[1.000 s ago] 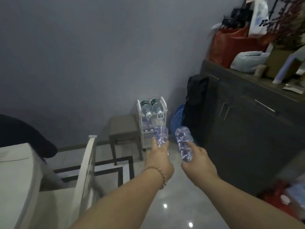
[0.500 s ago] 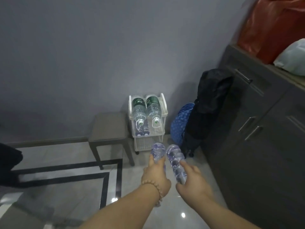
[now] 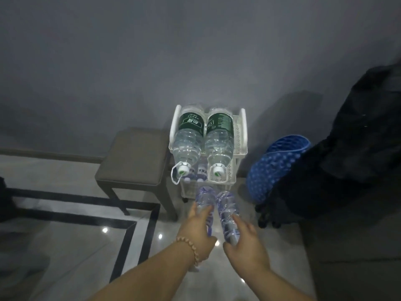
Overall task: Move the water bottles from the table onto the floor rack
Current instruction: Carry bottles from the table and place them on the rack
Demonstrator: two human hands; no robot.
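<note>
The left hand [image 3: 196, 230] grips one small bottle [image 3: 205, 199]. The right hand [image 3: 245, 242] grips another small bottle [image 3: 226, 208] just beside it. Both point at 12 o'clock toward the white rack [image 3: 240, 148], where two big bottles [image 3: 189, 140] lie on top.

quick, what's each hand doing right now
Left hand: closed around a small water bottle.
Right hand: closed around another small bottle.

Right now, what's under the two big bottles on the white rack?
Beneath the two big bottles on the white rack, a lower shelf holds small bottles. How many is unclear; the big ones cover most.
</note>
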